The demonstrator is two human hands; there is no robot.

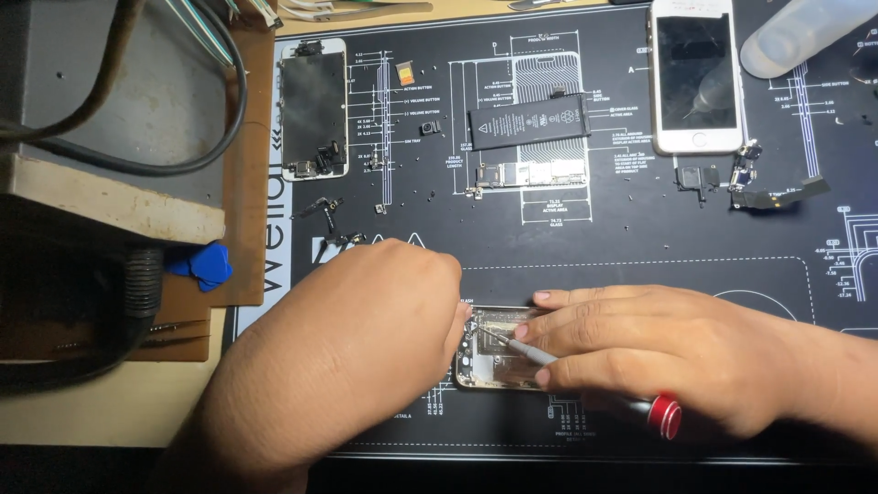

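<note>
right hand [631, 343] grips a red-capped screwdriver [585, 370], tip inside the opened phone shell [494, 352] near the mat's front edge | left hand [384, 311] pinches the shell's edge | battery [529, 122], screen [314, 110] and small parts already out; shell internals remain

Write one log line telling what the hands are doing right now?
left hand: steadies opened phone shell | right hand: holds red-capped screwdriver, tip inside shell | black mat: battery, white phone

Both hands are bare, left hand [384, 311] and right hand [631, 352]: no gloves, rings or watch I can spot. Forearms look sleeveless too, though the lower edge is pretty dark.
</note>
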